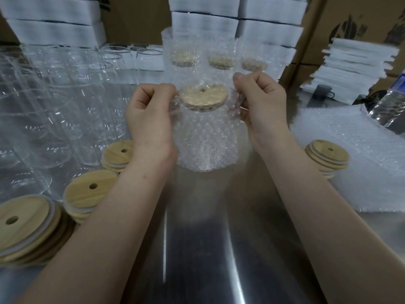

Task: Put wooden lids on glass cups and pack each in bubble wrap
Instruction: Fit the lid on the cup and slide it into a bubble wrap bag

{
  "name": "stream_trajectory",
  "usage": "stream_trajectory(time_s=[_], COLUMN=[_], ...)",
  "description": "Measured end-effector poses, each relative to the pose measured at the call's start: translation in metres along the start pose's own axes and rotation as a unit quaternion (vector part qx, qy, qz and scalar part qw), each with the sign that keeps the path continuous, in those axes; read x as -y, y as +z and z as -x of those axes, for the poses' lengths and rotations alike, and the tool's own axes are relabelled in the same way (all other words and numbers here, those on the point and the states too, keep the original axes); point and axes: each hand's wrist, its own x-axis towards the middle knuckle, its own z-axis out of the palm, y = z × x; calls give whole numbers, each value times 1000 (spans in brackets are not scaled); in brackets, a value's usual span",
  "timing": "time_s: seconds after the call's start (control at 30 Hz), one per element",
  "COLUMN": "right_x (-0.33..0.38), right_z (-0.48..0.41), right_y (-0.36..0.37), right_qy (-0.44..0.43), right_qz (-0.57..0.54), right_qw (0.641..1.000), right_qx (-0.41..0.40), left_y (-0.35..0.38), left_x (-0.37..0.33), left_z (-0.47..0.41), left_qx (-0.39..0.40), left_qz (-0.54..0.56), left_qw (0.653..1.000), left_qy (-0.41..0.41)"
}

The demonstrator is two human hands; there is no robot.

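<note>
Fingers [161, 91] of the left hand [149, 119] and right hand [263, 102] are curled, each pinching the open top edge of the clear bubble-wrap sleeve [203, 145] on either side of the round pale wooden lid [202, 98] with its small hole. The lidded glass cup [197, 109] inside appears to stand mid-way across the shiny metal surface [208, 249], between the hands. It is probably rigid, weighty and breakable, and the wrap soft and slippery. Grip round the body, not the loose edge.
</note>
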Motion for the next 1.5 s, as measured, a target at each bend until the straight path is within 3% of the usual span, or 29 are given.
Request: stream_trajectory(time_s=[0.17, 0.33, 0.5, 0.7, 0.87, 1.0, 1.2, 1.33, 1.5], right_x=[-3, -8, -15, -23, -21, -14, -15, -17, -22], right_z=[1, 1, 4, 6, 10, 12, 12, 7, 3], right_y=[6, 5, 9, 13, 13, 18, 21, 16, 13], right_qy=[89, 124, 45, -71, -95, -127, -32, 18, 1], right_qz=[-34, -59, -27, 148, 270, 295, 334, 322, 308], right_qw=[995, 990, 993, 976, 951, 947, 940, 944, 951], right_qx=[-16, -43, -104, -144, -112, -18, 70, 66, -7], left_y=[-1, -3, -1, 0, -2, -6, -3, -3, -4], left_x=[4, 7, 16, 29, 34, 32, 33, 34, 34], left_z=[0, 1, 7, 15, 16, 13, 16, 16, 18], left_qx=[-60, -20, 19, 40, 50, 32, 41, 100, 161], left_qz=[15, 3, -2, -27, -29, -9, 29, 31, 13], left_qw=[998, 1000, 1000, 999, 998, 999, 998, 993, 986], left_qy=[-1, 0, -11, 3, -12, -31, -48, -50, -43])
